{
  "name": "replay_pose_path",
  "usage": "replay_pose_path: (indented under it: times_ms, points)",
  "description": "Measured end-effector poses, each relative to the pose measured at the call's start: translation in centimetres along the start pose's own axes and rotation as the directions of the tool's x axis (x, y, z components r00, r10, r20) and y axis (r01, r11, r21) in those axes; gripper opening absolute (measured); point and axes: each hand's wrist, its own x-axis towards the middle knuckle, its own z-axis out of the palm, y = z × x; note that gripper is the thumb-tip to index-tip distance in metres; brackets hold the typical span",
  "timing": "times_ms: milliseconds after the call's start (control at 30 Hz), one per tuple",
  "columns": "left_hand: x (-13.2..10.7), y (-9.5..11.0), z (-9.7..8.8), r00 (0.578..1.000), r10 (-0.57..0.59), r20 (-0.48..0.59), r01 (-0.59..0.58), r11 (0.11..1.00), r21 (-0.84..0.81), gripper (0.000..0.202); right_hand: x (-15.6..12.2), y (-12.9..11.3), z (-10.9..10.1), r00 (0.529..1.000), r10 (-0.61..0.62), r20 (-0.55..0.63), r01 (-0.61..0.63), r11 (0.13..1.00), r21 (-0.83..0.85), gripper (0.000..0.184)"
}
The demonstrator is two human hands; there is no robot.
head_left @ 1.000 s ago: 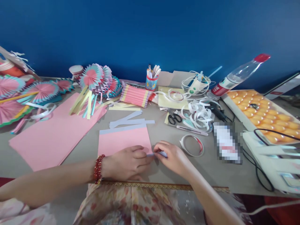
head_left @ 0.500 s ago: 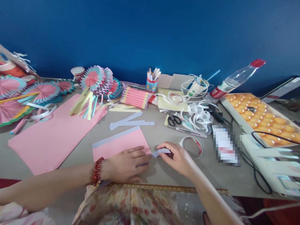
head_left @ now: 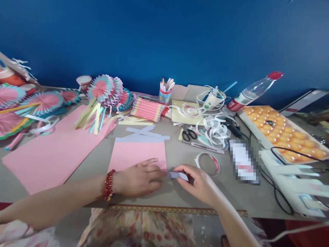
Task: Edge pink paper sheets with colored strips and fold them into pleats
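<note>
A: Your left hand (head_left: 140,180)?
B: Flat, fingers loosely spread over the near part of the pink sheet (head_left: 138,152).
A: Your right hand (head_left: 196,181)?
B: Pinching the lavender strip (head_left: 178,175), just right of the sheet; tape roll (head_left: 217,166) farther right.

The only view looks out from the person's head, facing forward and down over the worktop (head_left: 180,152). It is near enough that the left hand (head_left: 140,180) and right hand (head_left: 197,181) sit below centre, with patterned clothing (head_left: 144,228) at the bottom edge and the blue wall (head_left: 164,37) filling the top.
</note>
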Motion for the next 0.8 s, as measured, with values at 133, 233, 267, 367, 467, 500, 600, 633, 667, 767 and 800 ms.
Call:
replay_pose_path:
  times_ms: [133,233,267,367,467,500,600,633,667,767,800]
  points:
    - [-0.1,0.1,0.0,1.000,-0.017,0.000,0.017,0.997,-0.080,0.022,0.3,-0.6,0.0,0.998,-0.049,0.028,0.047,0.997,0.060,0.024]
    - [-0.2,0.1,-0.5,0.998,-0.054,-0.028,0.047,0.974,-0.222,0.025,0.7,-1.0,0.2,0.992,-0.109,0.060,0.103,0.991,0.084,0.029]
    - [-0.1,0.2,-0.9,0.995,-0.089,-0.049,0.071,0.956,-0.285,0.027,0.9,-1.0,0.2,0.990,-0.126,0.069,0.121,0.990,0.077,0.030]
    - [0.0,0.4,-2.1,0.953,-0.280,-0.118,0.186,0.845,-0.502,0.034,1.5,-1.4,0.4,0.983,-0.162,0.086,0.157,0.986,0.055,0.029]
    - [0.4,0.6,-3.0,0.876,-0.468,-0.117,0.287,0.701,-0.653,0.043,2.0,-2.0,0.6,0.974,-0.197,0.110,0.191,0.980,0.059,0.027]
    - [0.6,0.6,-3.1,0.855,-0.508,-0.102,0.319,0.672,-0.669,0.043,2.2,-2.3,0.7,0.970,-0.210,0.119,0.204,0.977,0.059,0.028]
    - [1.0,0.7,-2.8,0.805,-0.591,-0.056,0.423,0.637,-0.645,0.035,2.7,-3.0,1.2,0.967,-0.218,0.129,0.217,0.976,0.018,0.032]
    - [1.2,0.7,-2.6,0.795,-0.605,-0.052,0.442,0.636,-0.633,0.032,2.8,-3.1,1.4,0.969,-0.211,0.130,0.213,0.977,-0.001,0.033]
    - [1.2,0.7,-2.5,0.788,-0.613,-0.056,0.452,0.638,-0.624,0.028,2.9,-3.1,1.5,0.969,-0.206,0.134,0.210,0.978,-0.013,0.033]
    - [1.1,0.7,-2.1,0.784,-0.614,-0.086,0.458,0.667,-0.588,0.020,3.4,-2.7,1.4,0.968,-0.212,0.133,0.215,0.977,-0.008,0.032]
    - [1.0,0.7,-2.1,0.783,-0.615,-0.090,0.467,0.679,-0.567,0.018,3.6,-2.5,1.2,0.968,-0.222,0.120,0.224,0.975,-0.004,0.030]
